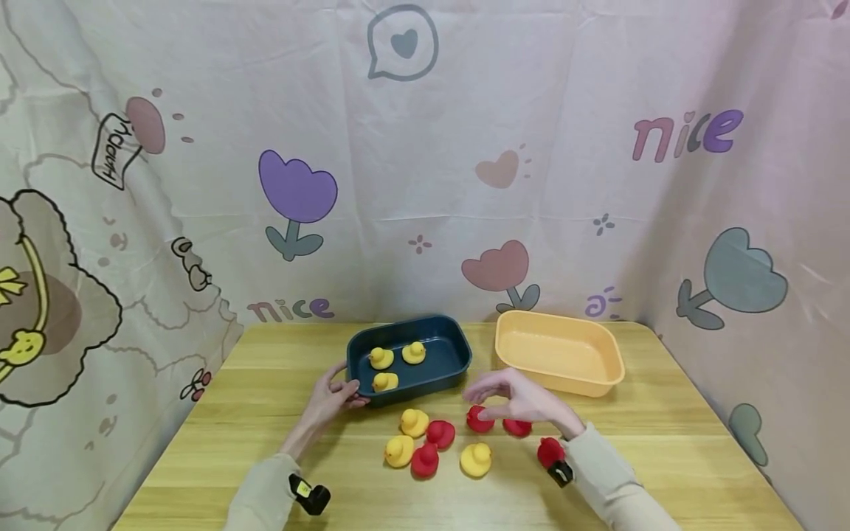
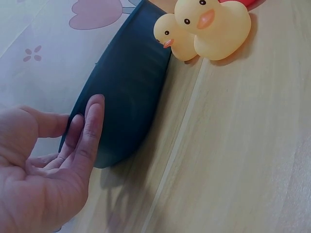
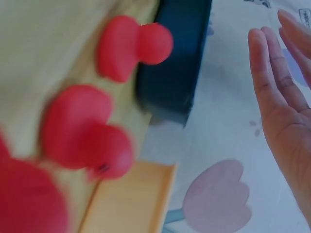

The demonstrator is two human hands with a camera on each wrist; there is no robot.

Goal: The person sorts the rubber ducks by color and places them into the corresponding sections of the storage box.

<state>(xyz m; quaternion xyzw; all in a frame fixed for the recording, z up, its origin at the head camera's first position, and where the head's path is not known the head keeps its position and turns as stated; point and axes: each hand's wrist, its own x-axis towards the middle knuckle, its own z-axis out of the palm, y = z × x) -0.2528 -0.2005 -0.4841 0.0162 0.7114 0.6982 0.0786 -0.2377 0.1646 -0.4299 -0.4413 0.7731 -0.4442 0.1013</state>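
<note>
Two hands: the left hand [image 1: 335, 394], fingers straight, rests against the dark blue tray [image 1: 458, 352]'s left end, while the right hand [image 1: 514, 394] hovers spread and empty just above a red duck [image 1: 479, 419], nearest it.

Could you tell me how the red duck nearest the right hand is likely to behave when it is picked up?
The red duck looks like a small hollow toy, so it is probably light and slightly squashy. Its flat base sits steady on the table, so rolling seems unlikely. Its smooth rounded body might slip from a loose pinch by the right hand.
</note>
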